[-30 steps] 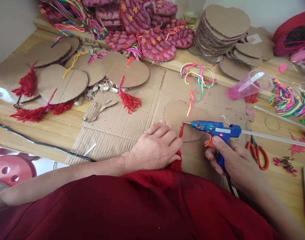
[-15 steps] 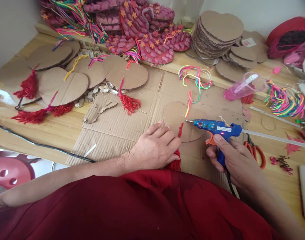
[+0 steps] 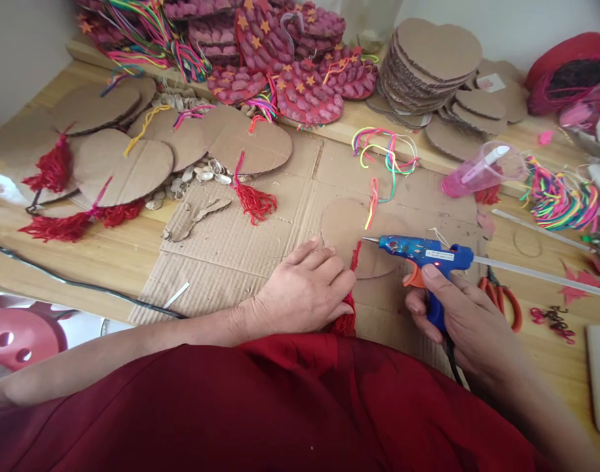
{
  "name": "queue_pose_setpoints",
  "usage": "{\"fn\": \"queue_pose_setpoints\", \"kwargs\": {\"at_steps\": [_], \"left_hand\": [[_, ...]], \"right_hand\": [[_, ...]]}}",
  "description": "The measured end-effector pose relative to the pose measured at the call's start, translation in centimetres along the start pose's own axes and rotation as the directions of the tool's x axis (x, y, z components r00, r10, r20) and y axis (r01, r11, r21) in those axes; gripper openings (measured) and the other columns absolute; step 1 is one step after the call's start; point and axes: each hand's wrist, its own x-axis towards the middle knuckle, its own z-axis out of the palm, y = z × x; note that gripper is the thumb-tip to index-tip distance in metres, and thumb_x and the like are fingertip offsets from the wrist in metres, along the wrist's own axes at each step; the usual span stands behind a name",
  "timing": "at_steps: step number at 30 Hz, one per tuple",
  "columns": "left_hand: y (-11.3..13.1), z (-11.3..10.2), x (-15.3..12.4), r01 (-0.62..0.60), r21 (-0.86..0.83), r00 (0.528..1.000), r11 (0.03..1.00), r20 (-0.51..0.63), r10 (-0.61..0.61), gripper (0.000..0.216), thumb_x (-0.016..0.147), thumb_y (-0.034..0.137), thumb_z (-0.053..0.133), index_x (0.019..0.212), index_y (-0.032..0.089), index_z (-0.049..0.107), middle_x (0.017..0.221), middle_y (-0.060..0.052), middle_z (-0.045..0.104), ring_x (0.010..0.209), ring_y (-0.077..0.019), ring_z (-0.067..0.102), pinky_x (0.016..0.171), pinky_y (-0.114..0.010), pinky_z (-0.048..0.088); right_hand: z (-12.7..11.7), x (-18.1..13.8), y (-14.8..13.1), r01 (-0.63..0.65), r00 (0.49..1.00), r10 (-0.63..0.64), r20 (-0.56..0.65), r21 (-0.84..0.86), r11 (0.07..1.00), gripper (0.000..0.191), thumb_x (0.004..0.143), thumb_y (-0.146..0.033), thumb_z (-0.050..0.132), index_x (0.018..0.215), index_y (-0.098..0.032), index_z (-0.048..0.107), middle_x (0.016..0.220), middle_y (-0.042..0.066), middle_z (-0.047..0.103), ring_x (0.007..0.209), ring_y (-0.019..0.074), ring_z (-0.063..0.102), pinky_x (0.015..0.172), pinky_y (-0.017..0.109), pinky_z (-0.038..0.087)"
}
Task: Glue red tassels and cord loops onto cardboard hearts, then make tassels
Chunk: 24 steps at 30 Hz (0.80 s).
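My right hand (image 3: 457, 308) is wrapped round the grip of a blue hot glue gun (image 3: 418, 252), with a finger by its orange trigger. A clear glue stick (image 3: 540, 273) sticks out of the gun's back. The metal nozzle points left, close to the top of a red yarn tassel (image 3: 346, 321) on a heart-shaped cardboard piece (image 3: 336, 219). My left hand (image 3: 309, 288) lies palm down at the heart's left edge, thumb and forefinger closed on the tassel; the fingertips are partly hidden. A looped neon cord (image 3: 372, 203) lies on the heart's upper part.
A corrugated cardboard sheet (image 3: 221, 262) covers the wooden table. Cardboard hearts with tassels (image 3: 255, 200) lie left; stacked hearts (image 3: 432, 59) stand behind. A pink cup (image 3: 477, 172), orange-handled pliers (image 3: 506, 305) and cords (image 3: 565, 196) are right. A black cable (image 3: 83, 285) crosses the left side.
The glue gun has shifted very slightly left, its nozzle still by the tassel's top. My left hand stays in place.
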Motion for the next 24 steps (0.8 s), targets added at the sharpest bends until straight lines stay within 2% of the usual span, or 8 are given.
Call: {"fn": "queue_pose_setpoints", "kwargs": {"at_steps": [6, 12, 18, 24], "left_hand": [[0.0, 0.11, -0.03, 0.004, -0.002, 1.0, 1.0, 0.008, -0.004, 0.039, 0.096, 0.053, 0.056, 0.104, 0.016, 0.063, 0.113, -0.009, 0.071, 0.113, -0.0265, 0.064, 0.109, -0.045, 0.045], [-0.02, 0.08, -0.04, 0.001, 0.0, 1.0, 1.0, 0.006, -0.001, 0.038, 0.096, 0.052, 0.055, 0.103, 0.016, 0.064, 0.112, -0.009, 0.071, 0.112, -0.027, 0.065, 0.109, -0.046, 0.045], [-0.03, 0.06, -0.02, 0.005, 0.005, 1.0, 1.0, 0.019, -0.005, 0.038, 0.096, 0.052, 0.055, 0.103, 0.016, 0.064, 0.111, -0.009, 0.071, 0.113, -0.0265, 0.064, 0.11, -0.045, 0.044], [-0.03, 0.11, 0.0, -0.001, 0.001, 1.0, 1.0, -0.005, 0.001, 0.037, 0.096, 0.052, 0.055, 0.102, 0.016, 0.064, 0.11, -0.008, 0.072, 0.111, -0.0267, 0.065, 0.108, -0.046, 0.046]], "right_hand": [[0.19, 0.1, 0.22, -0.025, 0.999, 0.026, 0.038, -0.02, 0.999, 0.04, 0.085, -0.06, 0.065, 0.085, -0.023, 0.05, 0.057, -0.005, 0.058, 0.033, 0.0059, 0.038, 0.036, 0.018, 0.023], [0.18, -0.62, 0.04, 0.008, 0.999, -0.006, 0.031, -0.048, 0.999, 0.037, 0.088, -0.056, 0.063, 0.085, -0.021, 0.051, 0.057, -0.006, 0.058, 0.033, 0.0046, 0.037, 0.038, 0.017, 0.024], [-0.19, -0.7, 0.16, -0.01, 1.0, 0.009, -0.003, -0.102, 0.995, 0.041, 0.084, -0.06, 0.066, 0.081, -0.022, 0.052, 0.057, -0.004, 0.06, 0.033, 0.0067, 0.038, 0.038, 0.019, 0.023], [-0.38, -0.34, 0.02, 0.014, 1.0, -0.015, -0.012, -0.078, 0.997, 0.041, 0.082, -0.059, 0.067, 0.079, -0.022, 0.051, 0.055, -0.003, 0.059, 0.031, 0.006, 0.037, 0.036, 0.019, 0.022]]}}
